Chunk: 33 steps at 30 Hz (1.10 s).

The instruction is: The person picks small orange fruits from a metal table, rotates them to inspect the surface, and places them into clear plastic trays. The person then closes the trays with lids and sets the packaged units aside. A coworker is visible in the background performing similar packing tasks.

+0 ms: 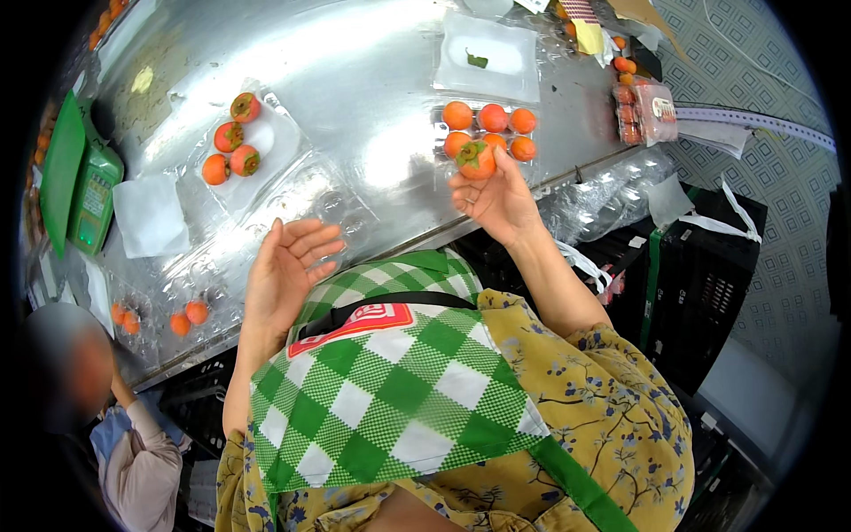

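My right hand (pixel 495 199) holds an orange persimmon (pixel 475 159) with its green calyx up, at the near edge of a clear plastic tray (pixel 440 143). Orange persimmons (pixel 492 118) stand in two rows in that tray. My left hand (pixel 289 266), palm up with the fingers apart, holds nothing; it is near clear plastic trays (pixel 336 206) on the metal table. Farther left, several persimmons (pixel 244 160) with calyxes lie on a clear plastic sheet or tray with a white pad (pixel 264 136). Behind the filled tray, a green leaf piece (pixel 476 60) lies on a whitish sheet (pixel 459 78).
A green digital scale (pixel 96 199) stands at the left, beside a white foam sheet (pixel 151 216). Small orange fruit (pixel 196 312) lie in trays at the near left. A co-worker (pixel 143 459) is at lower left. Packed fruit (pixel 655 113) and black crates (pixel 705 286) are at the right.
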{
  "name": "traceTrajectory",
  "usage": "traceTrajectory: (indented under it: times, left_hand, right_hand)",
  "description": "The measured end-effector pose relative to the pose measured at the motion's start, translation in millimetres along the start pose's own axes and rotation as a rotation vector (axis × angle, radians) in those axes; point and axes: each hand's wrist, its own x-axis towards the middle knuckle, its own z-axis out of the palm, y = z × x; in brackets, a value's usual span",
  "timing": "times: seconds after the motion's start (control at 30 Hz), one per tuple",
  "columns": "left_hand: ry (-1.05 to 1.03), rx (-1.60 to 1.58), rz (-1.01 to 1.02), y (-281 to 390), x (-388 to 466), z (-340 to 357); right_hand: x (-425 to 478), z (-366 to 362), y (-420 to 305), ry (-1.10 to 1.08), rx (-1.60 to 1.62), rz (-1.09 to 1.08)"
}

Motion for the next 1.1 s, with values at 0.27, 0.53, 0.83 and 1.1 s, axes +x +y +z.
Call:
traceTrajectory:
  times: [0.27, 0.53, 0.83, 1.1]
  left_hand:
    - [0.012, 0.008, 0.017, -1.8, -1.2, -9.6]
    - [-0.18, 0.772, 0.318, 2.2, 1.8, 40.9]
    - [-0.172, 0.917, 0.552, -8.2, 5.8, 51.7]
    - [-0.151, 0.782, 0.631, -9.5, 1.8, 47.7]
  right_hand:
    - [-18.6, -27.0, -10.4, 0.136, -0.175, -0.12]
    - [-27.8, 40.7, 20.3, -0.093, -0.37, 0.09]
    - [-27.6, 88.0, 41.7, -0.289, -0.628, -0.06]
    - [-24.5, 77.8, 26.3, -0.218, -0.992, -0.536]
